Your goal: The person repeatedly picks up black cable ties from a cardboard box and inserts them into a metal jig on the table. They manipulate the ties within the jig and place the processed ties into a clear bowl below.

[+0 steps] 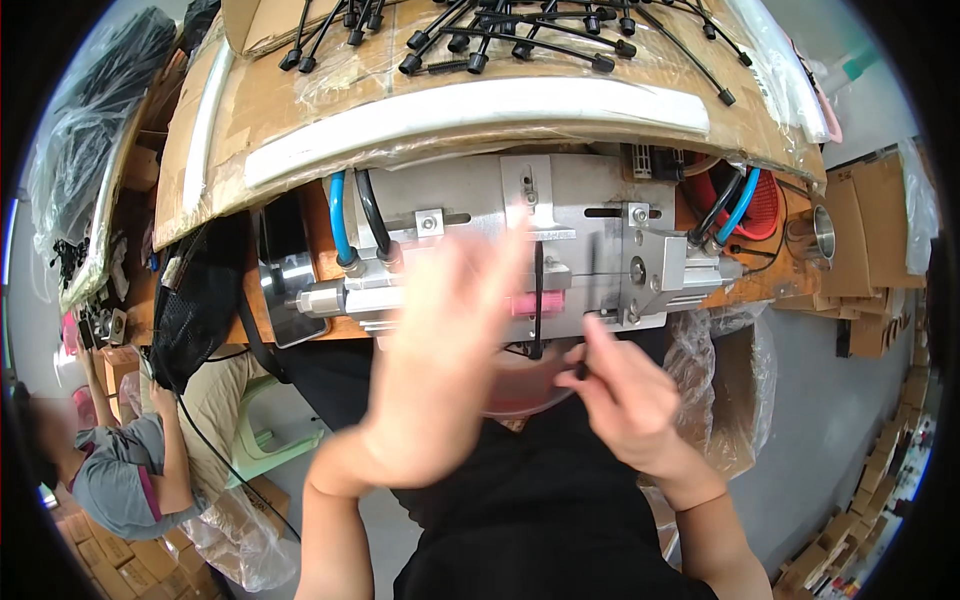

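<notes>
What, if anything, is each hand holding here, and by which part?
The right hand appears to pinch a thin black rod by its lower end; the left hand is blurred, with nothing visible in it.

Wearer's two hands [430, 370] [632, 395], two blue hoses [338, 215] [741, 208]

Rods [480, 35] are lying on a cardboard sheet [330, 95], which is stretching behind the fixture [450, 185]. A single rod [540, 290] is running front to back over the fixture's middle. The left hand [440, 350] is blocking the view left of that rod; the right hand [630, 395] is resting nearer the body, to its right. Left of the fixture, a phone [285, 285] is lying on the table [755, 285]; rightward, a basket [760, 210], then a cup [824, 235], are standing. A co-worker [120, 480] is occupying the far left.
</notes>
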A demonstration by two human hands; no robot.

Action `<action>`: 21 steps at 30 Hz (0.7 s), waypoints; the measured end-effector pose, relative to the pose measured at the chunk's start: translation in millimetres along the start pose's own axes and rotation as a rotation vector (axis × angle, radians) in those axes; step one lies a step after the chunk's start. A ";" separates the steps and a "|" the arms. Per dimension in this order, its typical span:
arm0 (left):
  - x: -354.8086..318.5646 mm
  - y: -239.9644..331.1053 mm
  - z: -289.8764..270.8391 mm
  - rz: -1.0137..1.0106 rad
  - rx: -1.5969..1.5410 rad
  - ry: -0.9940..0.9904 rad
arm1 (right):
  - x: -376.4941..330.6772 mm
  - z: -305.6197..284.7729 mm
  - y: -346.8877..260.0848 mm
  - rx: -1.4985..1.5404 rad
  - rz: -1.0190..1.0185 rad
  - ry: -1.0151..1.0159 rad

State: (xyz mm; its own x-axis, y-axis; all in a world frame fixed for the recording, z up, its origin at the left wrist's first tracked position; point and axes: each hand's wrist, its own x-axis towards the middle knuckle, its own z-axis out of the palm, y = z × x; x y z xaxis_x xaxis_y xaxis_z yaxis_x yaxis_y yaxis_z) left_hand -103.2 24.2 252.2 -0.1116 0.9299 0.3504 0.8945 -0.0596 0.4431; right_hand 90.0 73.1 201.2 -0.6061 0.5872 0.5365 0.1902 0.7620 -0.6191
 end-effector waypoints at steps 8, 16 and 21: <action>136.5 -75.2 -69.0 -0.082 -0.026 -0.095 | -4.6 35.4 9.1 -0.067 -0.044 -0.030; 121.1 -105.4 -84.1 0.072 -0.112 -0.138 | 20.7 -3.0 -1.5 -0.127 -0.039 -0.255; 84.4 -106.6 -102.1 -0.039 -0.223 -0.191 | 142.1 -44.3 23.7 -0.477 -0.266 0.201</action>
State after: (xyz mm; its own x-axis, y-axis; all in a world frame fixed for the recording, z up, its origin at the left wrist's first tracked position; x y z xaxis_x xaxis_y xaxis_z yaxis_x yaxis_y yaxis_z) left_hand -252.2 72.0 318.8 -0.0409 0.9833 0.1771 0.7715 -0.0815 0.6310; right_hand 42.6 186.7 288.2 -0.5315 0.3631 0.7653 0.4064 0.9020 -0.1457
